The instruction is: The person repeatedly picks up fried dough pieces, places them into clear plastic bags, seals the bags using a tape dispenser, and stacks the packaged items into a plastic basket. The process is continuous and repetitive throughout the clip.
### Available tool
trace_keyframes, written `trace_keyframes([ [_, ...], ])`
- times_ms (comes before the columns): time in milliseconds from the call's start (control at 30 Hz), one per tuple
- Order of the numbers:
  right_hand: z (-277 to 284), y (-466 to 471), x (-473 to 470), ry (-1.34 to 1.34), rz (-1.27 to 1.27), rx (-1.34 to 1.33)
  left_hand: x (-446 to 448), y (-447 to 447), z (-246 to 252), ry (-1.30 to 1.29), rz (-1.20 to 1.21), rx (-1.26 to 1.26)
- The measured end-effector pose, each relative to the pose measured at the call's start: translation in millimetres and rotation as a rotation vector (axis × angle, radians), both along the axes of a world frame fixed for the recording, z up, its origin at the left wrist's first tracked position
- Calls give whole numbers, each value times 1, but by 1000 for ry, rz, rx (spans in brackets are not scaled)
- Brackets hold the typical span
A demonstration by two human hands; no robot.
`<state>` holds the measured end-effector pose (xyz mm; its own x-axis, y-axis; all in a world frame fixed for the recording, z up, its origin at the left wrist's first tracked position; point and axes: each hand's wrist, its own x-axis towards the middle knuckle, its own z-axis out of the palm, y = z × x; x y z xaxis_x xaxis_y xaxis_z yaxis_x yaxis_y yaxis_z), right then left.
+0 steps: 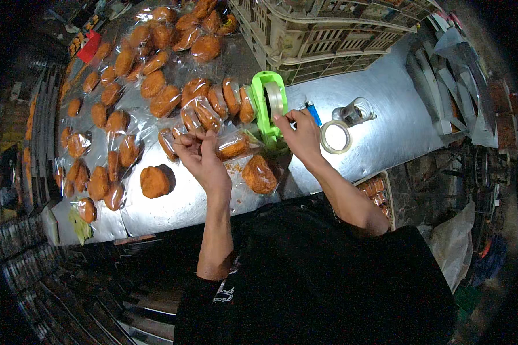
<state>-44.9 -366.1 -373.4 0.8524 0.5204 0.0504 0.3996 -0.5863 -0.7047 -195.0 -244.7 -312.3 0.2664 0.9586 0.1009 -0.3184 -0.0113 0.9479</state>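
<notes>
A bright green tape dispenser (264, 123) stands on the metal tabletop, with a roll of clear tape (274, 97) in it. My right hand (301, 134) is beside it, thumb tip at the roll and fingers bent; whether it pinches the tape is unclear. My left hand (205, 161) has curled fingers at the lower ends of plastic-wrapped brown crumbed food pieces (206, 115). Its grip is hard to make out. Just right of it lies another wrapped piece (234, 145). Nearer me are a larger piece in plastic (260, 176) and a brown piece (154, 182) with no wrapper visible.
Many more wrapped pieces (153, 84) cover the table's left and far side. Plastic crates (328, 32) stand at the back. Right of the dispenser are a blue lighter (314, 113), a tape roll lying flat (336, 136) and a clear cylindrical object (354, 112). A crate of packets (376, 194) sits below the front edge.
</notes>
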Motion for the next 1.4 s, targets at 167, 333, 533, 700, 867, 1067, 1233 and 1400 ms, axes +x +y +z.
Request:
trace_keyframes([
  [167,-15,-1,-3,-1,-7,80,-6,0,2,6,-99,17],
  [333,20,16,-5,-190,-93,179,-3,3,-4,22,-191,49],
  [533,33,-27,-51,-104,-112,-58,-5,6,-23,-14,-263,36],
  [700,34,-19,-88,247,72,109,-11,13,-33,-23,-260,50],
  [867,65,26,-119,2,308,495,-32,11,-13,60,-158,8],
  [1067,107,49,-108,824,553,335,-68,13,23,13,-179,227],
  [1233,99,97,-119,859,456,339,-89,51,32,-423,-23,-367],
  [1400,80,136,-105,576,765,472,-114,84,9,60,130,-196],
])
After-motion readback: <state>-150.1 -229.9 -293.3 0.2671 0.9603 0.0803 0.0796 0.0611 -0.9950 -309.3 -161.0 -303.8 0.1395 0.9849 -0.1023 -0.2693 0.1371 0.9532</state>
